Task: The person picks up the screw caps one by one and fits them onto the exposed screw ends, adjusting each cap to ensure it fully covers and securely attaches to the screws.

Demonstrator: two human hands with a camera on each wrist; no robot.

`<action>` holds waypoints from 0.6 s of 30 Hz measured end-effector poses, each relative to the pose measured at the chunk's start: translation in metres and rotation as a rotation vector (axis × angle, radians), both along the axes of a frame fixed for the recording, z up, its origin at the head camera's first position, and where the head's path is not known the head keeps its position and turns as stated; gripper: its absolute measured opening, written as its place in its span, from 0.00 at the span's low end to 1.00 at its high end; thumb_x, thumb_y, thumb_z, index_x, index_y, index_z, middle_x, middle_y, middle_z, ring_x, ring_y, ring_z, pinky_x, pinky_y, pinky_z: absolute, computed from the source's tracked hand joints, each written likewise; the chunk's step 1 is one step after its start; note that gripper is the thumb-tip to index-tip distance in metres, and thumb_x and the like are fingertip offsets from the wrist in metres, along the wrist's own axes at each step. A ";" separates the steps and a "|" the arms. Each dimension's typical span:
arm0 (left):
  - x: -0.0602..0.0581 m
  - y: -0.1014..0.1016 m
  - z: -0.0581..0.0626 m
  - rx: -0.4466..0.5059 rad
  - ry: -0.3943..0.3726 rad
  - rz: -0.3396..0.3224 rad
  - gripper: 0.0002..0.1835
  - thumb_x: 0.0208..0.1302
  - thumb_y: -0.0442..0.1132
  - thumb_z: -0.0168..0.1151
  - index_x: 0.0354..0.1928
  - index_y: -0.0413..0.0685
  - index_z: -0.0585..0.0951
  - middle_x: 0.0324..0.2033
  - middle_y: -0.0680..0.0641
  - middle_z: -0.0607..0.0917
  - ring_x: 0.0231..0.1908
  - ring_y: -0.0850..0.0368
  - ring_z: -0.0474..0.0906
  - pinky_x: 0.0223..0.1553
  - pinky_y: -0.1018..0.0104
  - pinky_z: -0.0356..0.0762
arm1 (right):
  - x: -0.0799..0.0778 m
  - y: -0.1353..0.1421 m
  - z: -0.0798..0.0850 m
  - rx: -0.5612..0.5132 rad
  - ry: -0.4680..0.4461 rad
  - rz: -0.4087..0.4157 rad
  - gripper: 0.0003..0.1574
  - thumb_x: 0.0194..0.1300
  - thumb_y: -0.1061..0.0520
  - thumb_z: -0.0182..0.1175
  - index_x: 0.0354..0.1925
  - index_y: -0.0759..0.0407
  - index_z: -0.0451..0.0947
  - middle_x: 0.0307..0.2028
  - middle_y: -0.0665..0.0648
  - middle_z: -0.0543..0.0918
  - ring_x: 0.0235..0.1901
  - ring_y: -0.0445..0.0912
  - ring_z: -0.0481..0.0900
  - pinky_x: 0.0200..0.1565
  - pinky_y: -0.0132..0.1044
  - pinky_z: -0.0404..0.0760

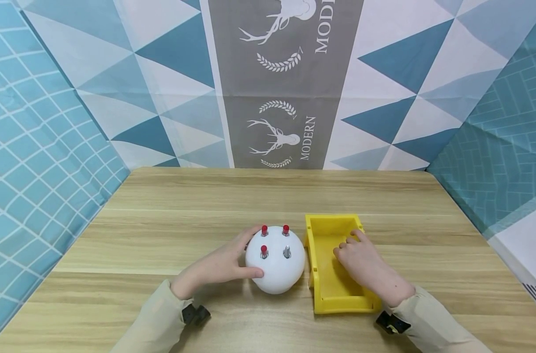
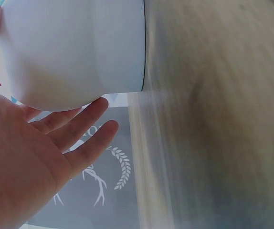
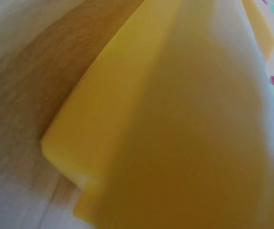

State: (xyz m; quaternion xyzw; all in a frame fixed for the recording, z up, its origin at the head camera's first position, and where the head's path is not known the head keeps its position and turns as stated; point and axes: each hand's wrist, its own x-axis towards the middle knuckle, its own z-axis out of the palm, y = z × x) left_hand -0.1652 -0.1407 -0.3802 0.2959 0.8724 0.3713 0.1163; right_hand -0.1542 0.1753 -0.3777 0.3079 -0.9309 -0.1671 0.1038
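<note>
A white rounded dome (image 1: 275, 274) stands on the table with posts on its top. Three posts carry red caps (image 1: 264, 249); one metal post (image 1: 287, 252) at the near right is bare. My left hand (image 1: 224, 262) holds the dome from the left, thumb on the near side and fingers round the far side. In the left wrist view, its fingers (image 2: 87, 121) lie along the white wall (image 2: 79, 52). My right hand (image 1: 360, 260) is inside the yellow bin (image 1: 329, 305), fingers bent toward its floor. The bin wall (image 3: 189, 133) hides that hand's fingertips in the right wrist view.
The yellow bin stands close to the dome's right side. Both are on a wood-grain table (image 1: 162, 220). A patterned cloth (image 1: 277, 88) hangs behind the far edge, with blue tiled cloth (image 1: 38, 137) at the left.
</note>
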 end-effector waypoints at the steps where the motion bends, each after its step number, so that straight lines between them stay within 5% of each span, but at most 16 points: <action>1: 0.000 0.000 0.000 0.000 -0.001 0.001 0.51 0.47 0.62 0.65 0.69 0.62 0.48 0.67 0.50 0.56 0.65 0.52 0.55 0.61 0.48 0.59 | 0.000 0.000 0.000 -0.006 0.006 0.006 0.11 0.44 0.69 0.65 0.25 0.54 0.79 0.23 0.51 0.81 0.27 0.47 0.77 0.49 0.47 0.68; 18: 0.000 0.001 0.000 -0.003 -0.006 -0.008 0.51 0.48 0.61 0.64 0.69 0.60 0.47 0.67 0.48 0.56 0.65 0.51 0.56 0.60 0.48 0.61 | -0.001 0.001 -0.001 -0.159 0.066 0.083 0.07 0.46 0.67 0.63 0.23 0.56 0.76 0.22 0.52 0.76 0.28 0.49 0.76 0.46 0.46 0.71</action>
